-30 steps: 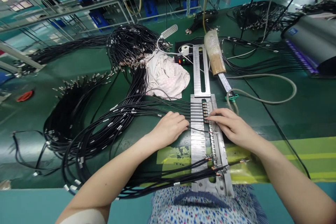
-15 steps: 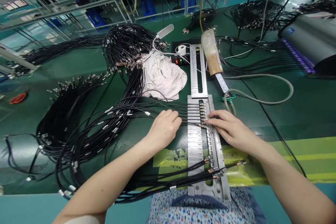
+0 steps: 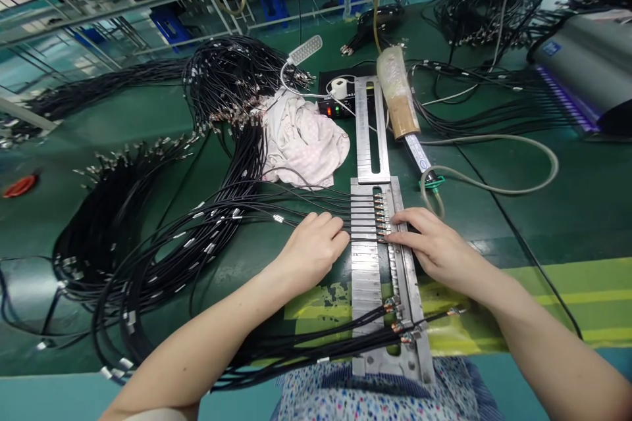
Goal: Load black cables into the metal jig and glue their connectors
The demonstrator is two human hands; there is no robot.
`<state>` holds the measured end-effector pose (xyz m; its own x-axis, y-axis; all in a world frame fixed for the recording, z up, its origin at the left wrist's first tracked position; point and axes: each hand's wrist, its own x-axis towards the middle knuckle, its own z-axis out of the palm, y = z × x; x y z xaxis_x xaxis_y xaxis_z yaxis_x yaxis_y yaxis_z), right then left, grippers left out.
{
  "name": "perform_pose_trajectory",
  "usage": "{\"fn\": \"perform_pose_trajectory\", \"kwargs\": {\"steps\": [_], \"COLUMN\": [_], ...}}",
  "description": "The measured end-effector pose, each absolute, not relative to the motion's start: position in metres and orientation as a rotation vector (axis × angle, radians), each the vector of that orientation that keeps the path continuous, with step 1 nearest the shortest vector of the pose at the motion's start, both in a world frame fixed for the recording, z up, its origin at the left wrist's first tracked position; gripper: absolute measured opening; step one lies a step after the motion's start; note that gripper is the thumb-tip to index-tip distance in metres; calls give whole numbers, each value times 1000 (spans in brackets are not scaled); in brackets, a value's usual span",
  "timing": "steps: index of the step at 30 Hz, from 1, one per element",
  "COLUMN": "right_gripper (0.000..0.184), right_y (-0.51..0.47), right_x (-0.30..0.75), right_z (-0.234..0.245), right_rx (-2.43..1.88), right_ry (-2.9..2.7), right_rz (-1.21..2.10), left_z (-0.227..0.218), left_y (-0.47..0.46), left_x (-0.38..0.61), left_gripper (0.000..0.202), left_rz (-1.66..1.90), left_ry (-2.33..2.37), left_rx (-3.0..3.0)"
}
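A slotted metal fixture (image 3: 364, 276) lies lengthwise in front of me, with several black cables (image 3: 363, 205) seated side by side across its upper slots. Their small metal connectors (image 3: 380, 214) line up over the narrow opening. Just left of the fixture, my left hand (image 3: 316, 247) is closed on a black cable that runs into a slot. My right hand (image 3: 427, 240) rests over the fixture's right rail, its fingers stretched out and the fingertips touching the lowest connector in the row. More loose cable ends (image 3: 395, 316) lie across the fixture's near part.
Behind the fixture lie a second slotted metal frame (image 3: 364, 138) and a wrapped handheld tool (image 3: 402, 105) on a hose. A pinkish cloth (image 3: 309, 145) and a large cable bundle (image 3: 232, 85) are left of them. A grey machine (image 3: 587, 72) with purple light stands at right.
Both hands have moved slightly down along the fixture. Another cable now lies in a slot below the others, with its connector under my right fingertips.
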<state>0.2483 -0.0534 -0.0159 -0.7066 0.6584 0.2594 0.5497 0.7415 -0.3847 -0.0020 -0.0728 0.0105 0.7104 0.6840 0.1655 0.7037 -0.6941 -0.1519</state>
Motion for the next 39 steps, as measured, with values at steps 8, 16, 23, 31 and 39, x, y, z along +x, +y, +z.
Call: {"fn": "perform_pose_trajectory", "kwargs": {"steps": [8,16,23,31,39], "right_gripper": [56,46,38,46,40], "right_y": [-58,-66,-65,-56,-61], "right_x": [241,227,220,242,242], "right_z": [-17,-15,-11,-21,1], "right_rx": [-898,-1049,-1068,-923,-911], "right_ry": [-2692,-2774,-2795,-2567,-2471], "right_rz": [215,24,26,331,538], "left_z": [1,-19,-15,11,16], "left_y": [-66,-72,-77,-129,-145], "left_x": [-5,-20,-7,4,-7], "left_gripper": [20,36,32,19,12], "left_rz": [-105,-138,-143,187,201], "left_ry": [-1162,-1023,-1198,-1416,-1696], "left_rx": [-2799,-2920,-2875,-3151,-3402]}}
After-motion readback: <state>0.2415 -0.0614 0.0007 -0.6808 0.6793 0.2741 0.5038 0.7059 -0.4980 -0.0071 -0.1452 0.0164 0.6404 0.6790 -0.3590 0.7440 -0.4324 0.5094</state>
